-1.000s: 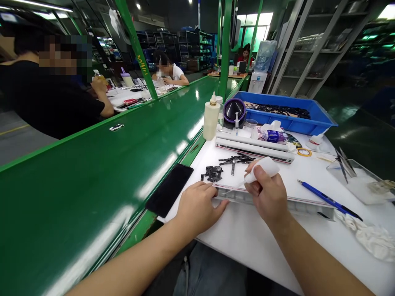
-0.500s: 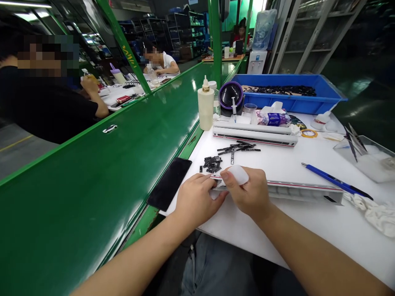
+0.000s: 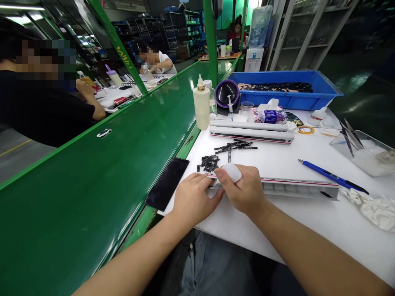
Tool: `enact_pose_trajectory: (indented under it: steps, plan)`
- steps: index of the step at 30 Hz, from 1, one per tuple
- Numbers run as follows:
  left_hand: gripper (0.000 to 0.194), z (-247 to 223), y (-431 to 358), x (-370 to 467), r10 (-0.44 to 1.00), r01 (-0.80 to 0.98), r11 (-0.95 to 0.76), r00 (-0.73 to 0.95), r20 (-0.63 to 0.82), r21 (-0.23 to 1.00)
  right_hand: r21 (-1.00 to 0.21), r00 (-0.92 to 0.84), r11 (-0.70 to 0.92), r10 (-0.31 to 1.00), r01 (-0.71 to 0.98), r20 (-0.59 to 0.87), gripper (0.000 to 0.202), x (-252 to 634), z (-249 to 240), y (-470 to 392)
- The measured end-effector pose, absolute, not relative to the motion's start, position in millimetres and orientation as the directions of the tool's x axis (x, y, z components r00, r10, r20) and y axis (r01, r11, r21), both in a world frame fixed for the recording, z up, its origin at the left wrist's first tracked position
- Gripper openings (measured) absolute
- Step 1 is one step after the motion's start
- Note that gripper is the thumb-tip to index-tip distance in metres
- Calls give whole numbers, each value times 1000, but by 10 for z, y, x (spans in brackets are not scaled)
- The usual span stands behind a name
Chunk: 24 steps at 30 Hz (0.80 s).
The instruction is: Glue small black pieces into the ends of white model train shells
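Note:
A long white housing (image 3: 296,190) with a red line along its edge lies across the table in front of me. My left hand (image 3: 191,199) is closed on its left end, thumb below and fingers over the edge. In my right hand (image 3: 247,190) is a small white squeeze bottle (image 3: 233,172), gripped in the fist over that same end. The bottle's tip is hidden behind the thumb and fingers. Just beyond the hands lie a pile of small black pieces (image 3: 209,163) and a heap of longer black strips (image 3: 236,145).
A black phone (image 3: 167,183) lies at left beside the green conveyor (image 3: 123,164). Behind are another white housing (image 3: 251,135), a cream bottle (image 3: 202,107), a tissue box (image 3: 269,115) and a blue bin (image 3: 286,100). A blue pen (image 3: 331,176) lies right. Co-workers sit across the conveyor.
The whole view has shifted slightly, so things appear a little further left. Both hands keep their holds on the housing and the bottle, with hardly any movement.

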<state>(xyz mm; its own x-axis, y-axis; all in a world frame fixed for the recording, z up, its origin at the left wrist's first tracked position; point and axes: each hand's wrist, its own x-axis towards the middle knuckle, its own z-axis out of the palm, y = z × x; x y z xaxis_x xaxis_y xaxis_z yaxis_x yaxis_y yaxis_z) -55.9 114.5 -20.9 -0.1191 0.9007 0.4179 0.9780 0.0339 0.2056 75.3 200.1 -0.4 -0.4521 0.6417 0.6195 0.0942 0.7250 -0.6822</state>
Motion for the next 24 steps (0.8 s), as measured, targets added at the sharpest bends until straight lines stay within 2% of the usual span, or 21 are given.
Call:
enact_pose_trajectory:
  steps: [24]
  plan:
    - [21,-185,1178,-542,904,980,46,-124,409,196,-728,-454,681,675,78,582,45,765,28,2007]
